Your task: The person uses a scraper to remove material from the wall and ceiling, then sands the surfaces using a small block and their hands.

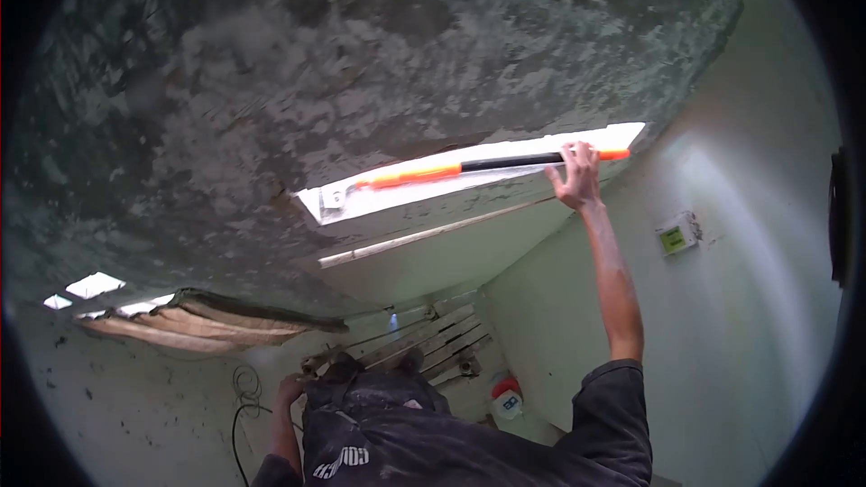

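My right hand (579, 176) is raised at the upper right, its fingers wrapped over an orange and black pole-like tool (510, 162). The tool lies across a bright, long opening (388, 204) in the mottled grey surface (406, 63). At the lower left, my left hand (290, 388) is low beside my dark shirt, close to the wooden slats (451, 343). Its fingers are small and unclear, so whether they hold anything cannot be made out. A pale strip (433, 234) runs below the opening.
A brown cloth (216, 325) hangs by smaller bright openings at the left. On the right wall is a white and green box (675, 238). A red and white container (507, 399) stands low near the middle. A dark cable (236, 433) curves at the lower left.
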Action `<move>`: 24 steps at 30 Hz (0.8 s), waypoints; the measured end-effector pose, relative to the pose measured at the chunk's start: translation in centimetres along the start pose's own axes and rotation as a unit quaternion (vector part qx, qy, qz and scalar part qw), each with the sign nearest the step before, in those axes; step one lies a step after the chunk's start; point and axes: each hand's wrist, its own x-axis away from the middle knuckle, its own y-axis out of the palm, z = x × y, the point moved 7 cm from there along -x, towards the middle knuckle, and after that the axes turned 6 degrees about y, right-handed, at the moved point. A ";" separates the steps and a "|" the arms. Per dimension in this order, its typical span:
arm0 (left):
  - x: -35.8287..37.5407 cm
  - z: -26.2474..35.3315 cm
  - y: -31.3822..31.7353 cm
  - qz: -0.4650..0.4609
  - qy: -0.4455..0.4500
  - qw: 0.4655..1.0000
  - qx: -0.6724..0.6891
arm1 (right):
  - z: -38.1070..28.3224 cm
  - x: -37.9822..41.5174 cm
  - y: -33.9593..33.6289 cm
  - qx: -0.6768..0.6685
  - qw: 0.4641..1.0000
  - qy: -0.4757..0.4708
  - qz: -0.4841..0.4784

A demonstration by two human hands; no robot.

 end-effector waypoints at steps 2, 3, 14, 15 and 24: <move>-1.2 -2.1 0.9 0.000 0.017 1.000 -0.004 | 0.2 0.5 0.0 0.008 1.000 -0.015 0.003; -1.8 -3.4 1.1 0.007 0.029 1.000 -0.004 | -0.5 0.5 -0.1 0.029 0.999 -0.025 0.012; -5.7 -3.7 1.4 -0.056 0.019 0.990 -0.131 | -26.2 7.6 -4.2 -0.453 0.866 -0.018 -0.211; -5.2 -2.3 0.7 -0.073 -0.010 0.989 -0.126 | -30.5 9.6 -4.0 -0.509 0.795 -0.023 -0.328; 0.2 7.6 -6.3 0.057 0.123 0.991 0.012 | -41.6 21.8 -2.1 -0.461 0.675 -0.141 -0.559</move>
